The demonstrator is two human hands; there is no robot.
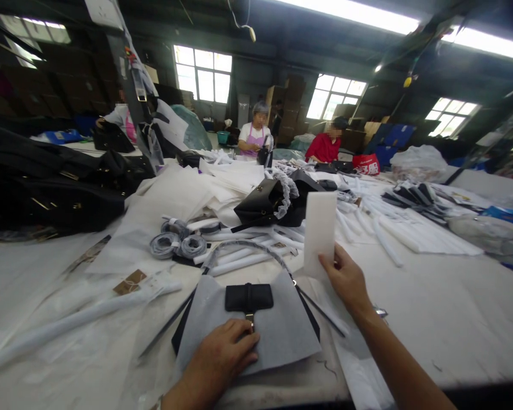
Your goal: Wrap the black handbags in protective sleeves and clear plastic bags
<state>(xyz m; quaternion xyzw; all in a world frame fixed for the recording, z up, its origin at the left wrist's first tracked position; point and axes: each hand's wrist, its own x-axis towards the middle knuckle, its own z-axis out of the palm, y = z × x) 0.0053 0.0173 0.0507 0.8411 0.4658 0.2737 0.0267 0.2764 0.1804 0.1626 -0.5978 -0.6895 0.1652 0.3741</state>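
A black handbag (pixel 182 330) lies in front of me, its face covered by a sheet of thin white paper (pixel 290 330). Over the paper sits a black strap flap (pixel 248 298) with a gold-coloured clasp (pixel 250 320). The bag's wrapped handle (pixel 248 246) arches away from me. My left hand (pixel 224 353) rests on the paper with its fingers laid out, the tips at the clasp. To the right, my right hand (pixel 346 279) pinches the lower end of a white rectangular sheet (pixel 320 228) between thumb and fingers, holding it upright above the table.
Several wrapped coiled straps (pixel 175 239) and white rolls (pixel 239 262) lie beyond the bag. Another black bag (pixel 263 202) stands farther back beside stacked white paper (pixel 188 193). Black bags (pixel 55 188) are heaped at left. A brown tag (pixel 130 282) lies nearby. Other people sit across the table.
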